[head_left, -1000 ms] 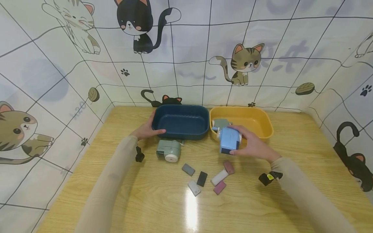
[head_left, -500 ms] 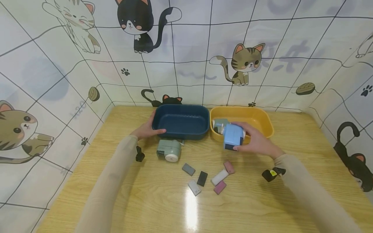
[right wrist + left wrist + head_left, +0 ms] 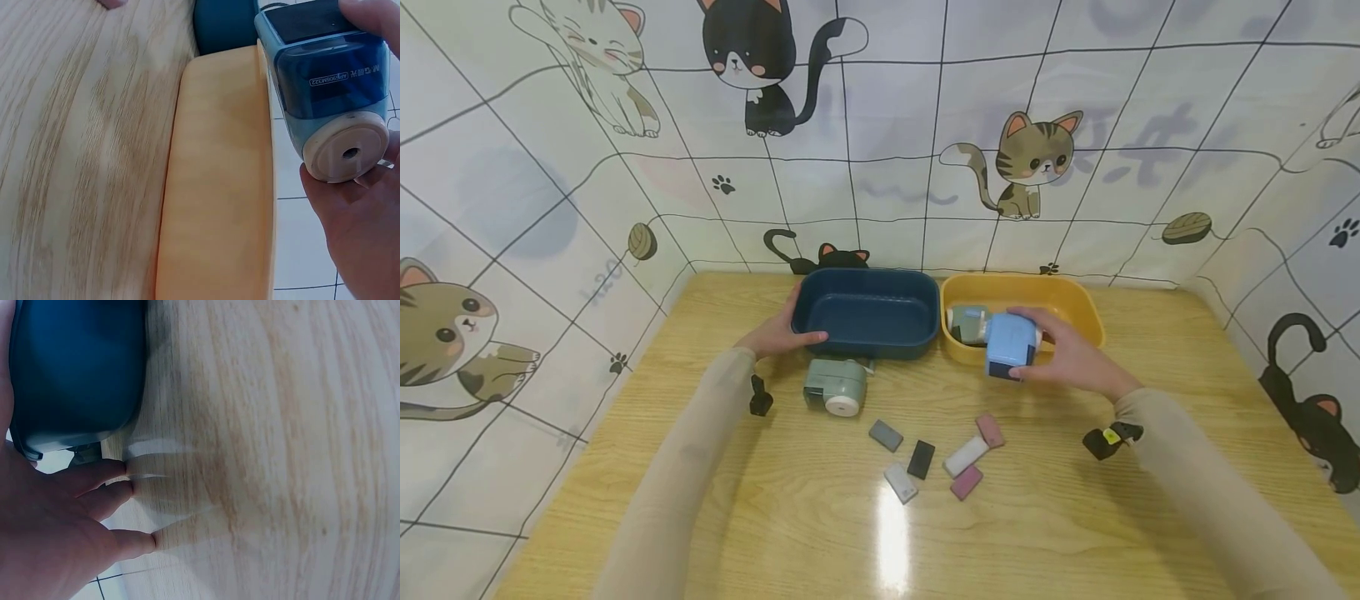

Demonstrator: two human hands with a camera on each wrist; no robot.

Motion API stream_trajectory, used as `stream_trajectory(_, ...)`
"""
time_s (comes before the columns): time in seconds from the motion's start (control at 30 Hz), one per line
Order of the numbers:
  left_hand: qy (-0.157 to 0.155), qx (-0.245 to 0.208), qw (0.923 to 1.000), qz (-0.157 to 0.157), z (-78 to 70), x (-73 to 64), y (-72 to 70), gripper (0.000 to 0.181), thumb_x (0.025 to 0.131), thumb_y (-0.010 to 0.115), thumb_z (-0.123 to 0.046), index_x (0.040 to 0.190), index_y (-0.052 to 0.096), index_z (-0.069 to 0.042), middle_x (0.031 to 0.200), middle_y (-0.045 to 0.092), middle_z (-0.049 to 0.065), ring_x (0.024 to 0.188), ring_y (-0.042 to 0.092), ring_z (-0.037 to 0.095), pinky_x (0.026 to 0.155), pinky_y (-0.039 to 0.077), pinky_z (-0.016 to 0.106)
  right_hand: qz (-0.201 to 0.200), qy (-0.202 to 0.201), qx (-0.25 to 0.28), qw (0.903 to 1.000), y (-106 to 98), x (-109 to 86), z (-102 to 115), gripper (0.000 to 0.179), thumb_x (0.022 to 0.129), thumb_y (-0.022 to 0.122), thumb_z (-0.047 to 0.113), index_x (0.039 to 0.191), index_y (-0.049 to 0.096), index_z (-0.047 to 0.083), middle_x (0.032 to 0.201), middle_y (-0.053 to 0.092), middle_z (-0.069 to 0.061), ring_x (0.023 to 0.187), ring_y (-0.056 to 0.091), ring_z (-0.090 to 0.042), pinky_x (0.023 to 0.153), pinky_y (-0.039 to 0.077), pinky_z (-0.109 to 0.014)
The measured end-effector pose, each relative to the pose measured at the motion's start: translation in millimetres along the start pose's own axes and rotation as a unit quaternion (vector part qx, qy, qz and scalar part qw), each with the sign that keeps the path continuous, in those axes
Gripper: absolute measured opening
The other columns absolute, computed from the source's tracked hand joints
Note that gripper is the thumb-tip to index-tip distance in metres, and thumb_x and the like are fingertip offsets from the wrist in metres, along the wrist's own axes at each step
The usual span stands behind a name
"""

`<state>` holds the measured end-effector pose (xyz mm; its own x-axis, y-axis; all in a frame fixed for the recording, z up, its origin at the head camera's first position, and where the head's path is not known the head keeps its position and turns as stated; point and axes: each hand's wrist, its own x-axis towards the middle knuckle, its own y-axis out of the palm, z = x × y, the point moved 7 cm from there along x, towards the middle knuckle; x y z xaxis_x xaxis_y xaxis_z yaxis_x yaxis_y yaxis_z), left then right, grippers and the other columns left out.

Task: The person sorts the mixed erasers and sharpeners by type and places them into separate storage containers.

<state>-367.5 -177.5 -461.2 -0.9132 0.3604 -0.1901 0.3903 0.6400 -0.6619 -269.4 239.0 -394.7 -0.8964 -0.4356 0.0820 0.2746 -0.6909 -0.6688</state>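
Observation:
My right hand (image 3: 1071, 360) grips a light-blue pencil sharpener (image 3: 1011, 337) by its sides, over the front edge of the yellow bin (image 3: 1078, 312). In the right wrist view the sharpener's dark-blue drawer (image 3: 337, 81) and round white face with the pencil hole (image 3: 351, 152) show. Inside the bin's left end lies a grey-green sharpener (image 3: 964, 327), partly covered by the blue one. My left hand (image 3: 777, 335) rests at the left end of the navy bin (image 3: 872, 345), thumb along its front corner; its other fingers (image 3: 134, 544) are straight, tips at the tabletop.
Just in front of the navy bin stands another grey-green sharpener (image 3: 837, 385). Several small eraser-like blocks, among them a black block (image 3: 921, 459) and a pink block (image 3: 989, 431), lie mid-table. A cat-patterned cloth (image 3: 895, 192) stands behind the bins.
My right hand has moved the blue sharpener rightward and slightly back over the yellow bin, uncovering more of the green sharpener in it. My left hand has stayed put.

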Motion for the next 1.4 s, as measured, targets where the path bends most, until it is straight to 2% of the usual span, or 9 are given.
stream_trajectory(0.43,-0.006,0.004,0.9999,0.007,1.0,-1.1,0.2,0.116,0.083,0.072,-0.049,0.154,-0.015,-0.021,0.160,0.000,0.017,0.141,0.018,0.043,0.110,0.020,0.056,-0.015,0.021,0.007,0.9996,-10.2,2.2,-18.9,0.090,0.078,0.083,0.019,0.149,0.031,0.006,0.141,0.036,-0.025,0.125,0.037,-0.045,0.102,0.029,-0.063)
stream_trajectory(0.73,-0.004,-0.004,1.0000,0.001,2.5,1.0,-0.2,0.115,0.083,0.074,-0.045,0.154,-0.013,-0.019,0.160,0.003,0.018,0.141,0.016,0.042,0.110,0.018,0.056,-0.016,0.025,0.001,0.9996,-19.9,7.7,-22.0,0.089,0.079,0.082,0.020,0.150,0.031,0.006,0.142,0.035,-0.026,0.126,0.036,-0.046,0.102,0.028,-0.063)
stream_trajectory(1.03,-0.002,0.001,1.0000,0.006,2.5,0.5,-0.2,0.118,0.082,0.072,-0.052,0.154,-0.015,-0.020,0.160,-0.001,0.016,0.142,0.015,0.041,0.110,0.018,0.056,-0.013,0.040,-0.008,0.9991,-33.5,12.1,-24.4,0.089,0.079,0.082,0.020,0.150,0.030,0.008,0.143,0.032,-0.027,0.123,0.038,-0.050,0.098,0.032,-0.065)
stream_trajectory(1.2,0.001,0.006,1.0000,0.002,1.5,-0.3,-0.7,0.116,0.083,0.072,-0.048,0.154,-0.015,-0.019,0.160,-0.001,0.014,0.142,0.015,0.039,0.111,0.019,0.054,-0.009,0.038,-0.021,0.9990,-37.9,16.4,-27.3,0.091,0.079,0.083,0.020,0.151,0.029,0.010,0.145,0.030,-0.027,0.126,0.035,-0.049,0.099,0.029,-0.067)
stream_trajectory(1.4,0.000,0.007,1.0000,0.004,1.1,-1.4,-0.9,0.116,0.083,0.073,-0.048,0.154,-0.015,-0.020,0.160,0.000,0.016,0.141,0.017,0.042,0.110,0.019,0.055,-0.003,0.047,-0.012,0.9988,-37.6,20.0,-32.6,0.090,0.079,0.082,0.016,0.151,0.029,0.010,0.147,0.029,-0.025,0.129,0.032,-0.048,0.100,0.026,-0.067)
